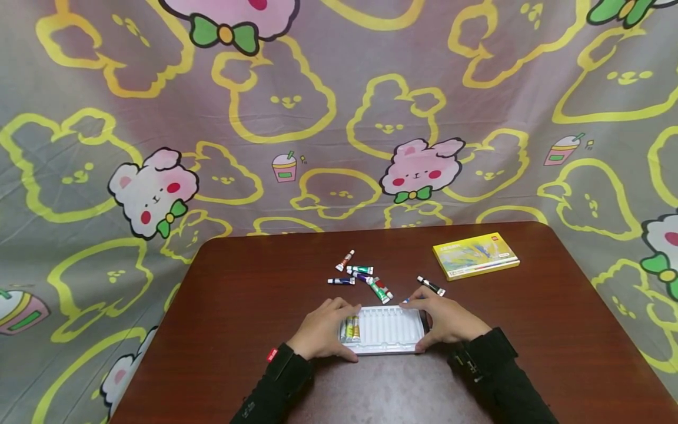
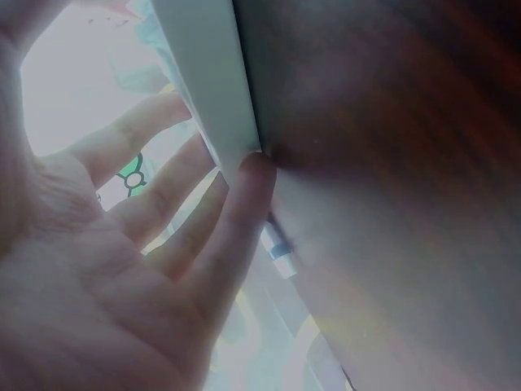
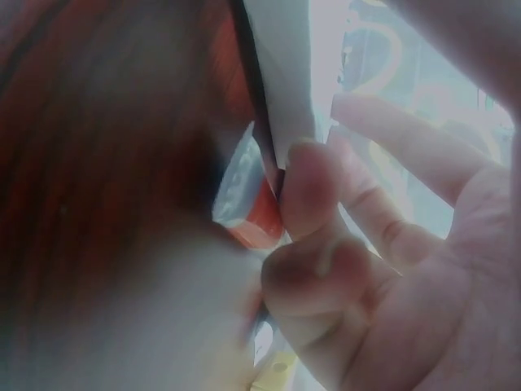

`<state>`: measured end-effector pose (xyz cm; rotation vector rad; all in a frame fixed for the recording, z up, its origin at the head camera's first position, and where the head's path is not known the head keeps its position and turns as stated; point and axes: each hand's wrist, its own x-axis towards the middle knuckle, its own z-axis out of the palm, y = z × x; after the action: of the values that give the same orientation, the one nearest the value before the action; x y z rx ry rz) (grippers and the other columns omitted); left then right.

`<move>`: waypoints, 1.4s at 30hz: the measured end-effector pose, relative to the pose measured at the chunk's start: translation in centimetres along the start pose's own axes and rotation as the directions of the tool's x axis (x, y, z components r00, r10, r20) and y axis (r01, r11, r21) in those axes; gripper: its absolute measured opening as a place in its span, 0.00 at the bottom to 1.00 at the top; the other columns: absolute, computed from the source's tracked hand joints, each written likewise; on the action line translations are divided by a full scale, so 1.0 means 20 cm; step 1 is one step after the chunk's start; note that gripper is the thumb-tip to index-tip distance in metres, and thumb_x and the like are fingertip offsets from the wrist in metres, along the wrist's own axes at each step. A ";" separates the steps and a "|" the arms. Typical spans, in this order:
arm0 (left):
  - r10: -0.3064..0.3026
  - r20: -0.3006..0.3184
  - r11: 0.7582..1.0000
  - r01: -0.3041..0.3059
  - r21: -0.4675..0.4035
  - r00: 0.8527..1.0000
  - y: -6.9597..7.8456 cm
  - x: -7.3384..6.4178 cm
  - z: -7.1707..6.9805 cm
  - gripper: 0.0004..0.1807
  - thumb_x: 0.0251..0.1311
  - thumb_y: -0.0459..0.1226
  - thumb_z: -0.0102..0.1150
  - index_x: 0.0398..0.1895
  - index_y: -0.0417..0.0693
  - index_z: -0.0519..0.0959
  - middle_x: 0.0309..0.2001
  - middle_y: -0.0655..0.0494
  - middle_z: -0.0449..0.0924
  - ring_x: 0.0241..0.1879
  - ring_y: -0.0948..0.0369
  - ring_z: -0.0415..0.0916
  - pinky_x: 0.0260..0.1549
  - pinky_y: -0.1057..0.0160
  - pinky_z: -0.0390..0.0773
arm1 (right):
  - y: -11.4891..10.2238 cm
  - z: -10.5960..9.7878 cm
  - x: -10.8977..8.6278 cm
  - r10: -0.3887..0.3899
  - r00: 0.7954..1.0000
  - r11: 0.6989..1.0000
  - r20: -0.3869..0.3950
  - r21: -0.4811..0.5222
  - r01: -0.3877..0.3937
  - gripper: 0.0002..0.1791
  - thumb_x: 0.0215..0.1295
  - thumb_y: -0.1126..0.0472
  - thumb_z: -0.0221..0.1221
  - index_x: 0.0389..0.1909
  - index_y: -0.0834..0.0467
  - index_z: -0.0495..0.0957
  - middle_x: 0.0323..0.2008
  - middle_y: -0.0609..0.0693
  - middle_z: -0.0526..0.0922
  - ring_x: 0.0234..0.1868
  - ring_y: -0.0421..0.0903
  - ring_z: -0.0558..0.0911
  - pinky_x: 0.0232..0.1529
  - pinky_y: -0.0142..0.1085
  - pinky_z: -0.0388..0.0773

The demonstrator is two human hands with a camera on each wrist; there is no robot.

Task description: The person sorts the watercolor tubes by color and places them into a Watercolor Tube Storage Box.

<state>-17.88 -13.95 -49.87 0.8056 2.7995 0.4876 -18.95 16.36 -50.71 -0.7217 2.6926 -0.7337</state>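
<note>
A white ribbed plastic tray [image 1: 392,330] lies on the table between both hands, with several yellow and ochre paint tubes [image 1: 352,328] in its left end. My left hand [image 1: 323,330] grips that end, thumb at the near edge and fingers towards the far edge. At the right end my right hand [image 1: 450,318] holds the tray, thumb at the near corner. Two of its fingers are bent in the right wrist view. Beside them shows a paint tube [image 3: 252,199] with an orange-red body and a flat crimped end; I cannot tell whether they hold it.
Beyond the tray lie loose paint tubes, among them a green one [image 1: 378,291], a dark blue one [image 1: 341,281] and a brown one [image 1: 345,259]. A black tube [image 1: 431,286] is past the right hand. A yellow paint box [image 1: 477,255] lies at the back right.
</note>
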 end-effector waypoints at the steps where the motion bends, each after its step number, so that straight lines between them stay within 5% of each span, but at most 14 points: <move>1: 0.002 0.001 1.000 -0.002 0.000 1.000 0.00 0.00 0.00 0.56 0.31 0.60 0.78 0.70 0.56 0.69 0.56 0.57 0.74 0.52 0.59 0.66 0.46 0.50 0.76 | 0.01 0.00 0.00 -0.010 1.000 1.000 -0.001 -0.002 0.010 0.49 0.34 0.40 0.78 0.64 0.48 0.75 0.55 0.50 0.71 0.46 0.47 0.72 0.48 0.46 0.78; 7: -0.002 0.013 1.000 0.002 -0.007 1.000 0.00 0.00 0.00 0.56 0.32 0.61 0.77 0.70 0.58 0.68 0.56 0.58 0.74 0.52 0.60 0.65 0.46 0.50 0.76 | 0.09 -0.06 -0.03 -0.057 0.996 0.998 -0.068 0.025 0.059 0.46 0.35 0.43 0.78 0.62 0.49 0.76 0.52 0.51 0.74 0.43 0.47 0.73 0.40 0.43 0.78; 14: -0.001 0.010 1.000 0.001 -0.004 1.000 -0.01 0.00 0.01 0.56 0.31 0.62 0.78 0.70 0.57 0.68 0.56 0.58 0.74 0.53 0.60 0.65 0.47 0.50 0.76 | 0.16 -0.12 -0.07 0.063 0.984 0.997 -0.169 0.058 -0.053 0.28 0.44 0.55 0.76 0.49 0.56 0.82 0.40 0.50 0.80 0.37 0.46 0.74 0.37 0.40 0.77; 20: -0.011 0.007 1.000 0.012 -0.004 1.000 -0.02 0.00 0.01 0.57 0.30 0.61 0.78 0.70 0.58 0.68 0.56 0.58 0.74 0.52 0.60 0.65 0.47 0.50 0.76 | 0.15 -0.07 -0.03 0.136 0.980 0.987 -0.143 0.101 -0.122 0.22 0.47 0.56 0.75 0.44 0.54 0.81 0.28 0.47 0.78 0.29 0.43 0.73 0.29 0.36 0.73; 29: -0.010 0.010 1.000 0.010 -0.011 1.000 -0.02 -0.01 0.01 0.56 0.30 0.61 0.78 0.70 0.58 0.68 0.56 0.58 0.73 0.52 0.60 0.65 0.47 0.50 0.76 | 0.12 -0.04 -0.01 0.186 0.976 0.976 -0.118 0.136 -0.169 0.25 0.42 0.60 0.77 0.43 0.53 0.79 0.27 0.48 0.77 0.28 0.44 0.74 0.26 0.35 0.75; 38: -0.016 0.022 1.000 0.016 -0.015 1.000 -0.02 0.00 0.01 0.56 0.31 0.62 0.77 0.71 0.59 0.68 0.56 0.59 0.73 0.52 0.60 0.65 0.47 0.49 0.75 | 0.15 -0.05 -0.01 0.098 0.980 0.975 -0.172 0.212 -0.060 0.23 0.53 0.63 0.71 0.49 0.53 0.75 0.32 0.50 0.79 0.22 0.41 0.77 0.23 0.34 0.80; 42: -0.017 0.022 1.000 0.017 -0.018 1.000 -0.02 0.00 0.01 0.56 0.31 0.62 0.77 0.71 0.58 0.68 0.56 0.58 0.73 0.52 0.60 0.64 0.47 0.50 0.75 | 0.16 -0.07 -0.01 0.085 0.968 0.921 -0.238 0.388 0.015 0.26 0.53 0.64 0.71 0.53 0.58 0.74 0.35 0.56 0.82 0.22 0.43 0.82 0.24 0.37 0.84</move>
<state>-17.97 -14.18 -50.28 0.7785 2.7756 0.4973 -20.56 19.38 -51.27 -0.5061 2.6332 -1.3818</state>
